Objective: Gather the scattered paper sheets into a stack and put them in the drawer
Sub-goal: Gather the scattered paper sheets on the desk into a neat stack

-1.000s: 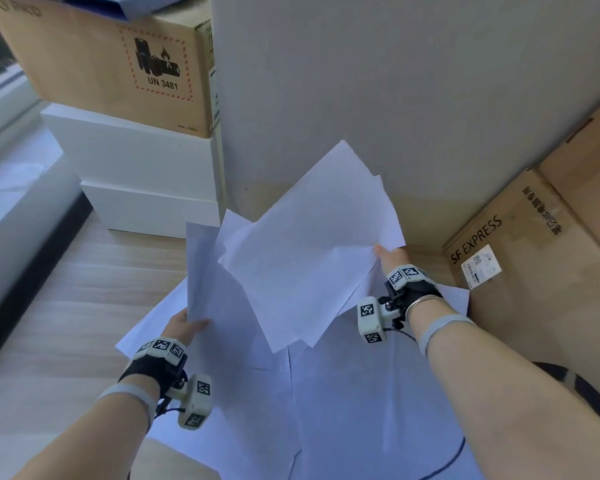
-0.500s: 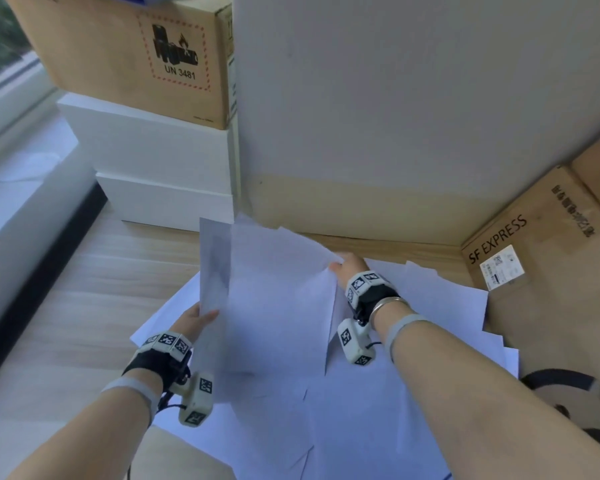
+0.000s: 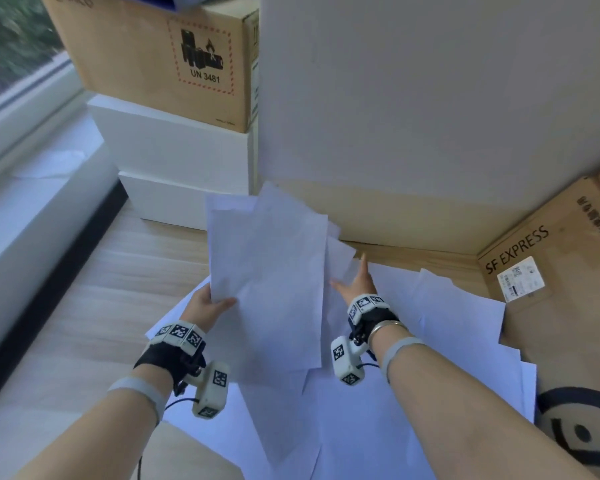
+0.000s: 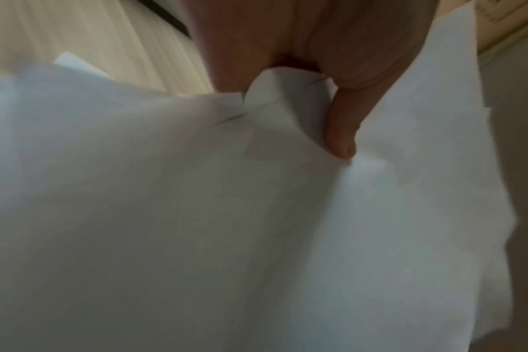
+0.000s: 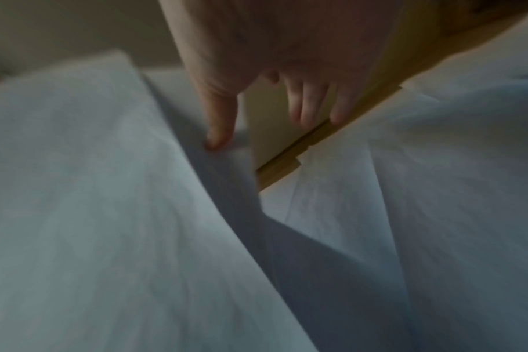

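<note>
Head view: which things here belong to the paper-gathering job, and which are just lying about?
Job:
- held paper sheets, pinched by left hand
- loose sheets on the floor
- right hand, open beside them

Lying about:
- UN 3481 carton
- white boxes
- SF EXPRESS box

No drawer in view.

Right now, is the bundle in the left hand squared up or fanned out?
Fanned out: the paper sheets the left hand grips show offset corners.
</note>
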### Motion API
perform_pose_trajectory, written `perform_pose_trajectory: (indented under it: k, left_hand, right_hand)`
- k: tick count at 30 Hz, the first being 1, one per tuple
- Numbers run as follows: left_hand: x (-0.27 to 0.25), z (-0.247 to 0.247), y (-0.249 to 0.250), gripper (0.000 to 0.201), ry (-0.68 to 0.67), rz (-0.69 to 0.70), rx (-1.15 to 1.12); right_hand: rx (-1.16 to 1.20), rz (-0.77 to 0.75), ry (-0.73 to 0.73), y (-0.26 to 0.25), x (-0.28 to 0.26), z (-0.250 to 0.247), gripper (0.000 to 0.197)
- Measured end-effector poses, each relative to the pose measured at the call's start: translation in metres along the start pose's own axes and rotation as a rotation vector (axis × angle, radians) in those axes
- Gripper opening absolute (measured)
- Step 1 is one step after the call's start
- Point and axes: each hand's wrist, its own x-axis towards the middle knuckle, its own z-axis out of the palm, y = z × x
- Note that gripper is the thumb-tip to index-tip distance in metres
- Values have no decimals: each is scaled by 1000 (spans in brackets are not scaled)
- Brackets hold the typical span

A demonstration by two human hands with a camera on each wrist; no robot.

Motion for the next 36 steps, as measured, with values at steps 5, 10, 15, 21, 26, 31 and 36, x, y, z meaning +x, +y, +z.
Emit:
perform_pose_trajectory:
  k: [5,10,15,21,26,31,36]
  left_hand:
    - [6,-7,25,36,-32,9,-153]
    - [-1,3,43,38,-67,23,-217]
    - [-7,22,53,39,19,80,-273]
    - [-19,47,61,20,128,163,-290]
    - [-20,53,66,41,139,173,-413]
    - [-23,50,82,30,105,293,-437]
    - [-25,43,93,37,63,362,-404]
  right_hand:
    - [-8,-40,-315,0,-9,1,66]
    - [122,-110,-123,-28,-11,-23,18]
    - [206,-157,-11,-35,-23,-48,27]
    - [678,-221,-4,-49,-47,-65,25]
    - [572,-305,-88,-44,-55,-66,42]
    - [436,-285,38,-37,-53,-69,9]
    - [510,-196,26,-31,-51,-72,52]
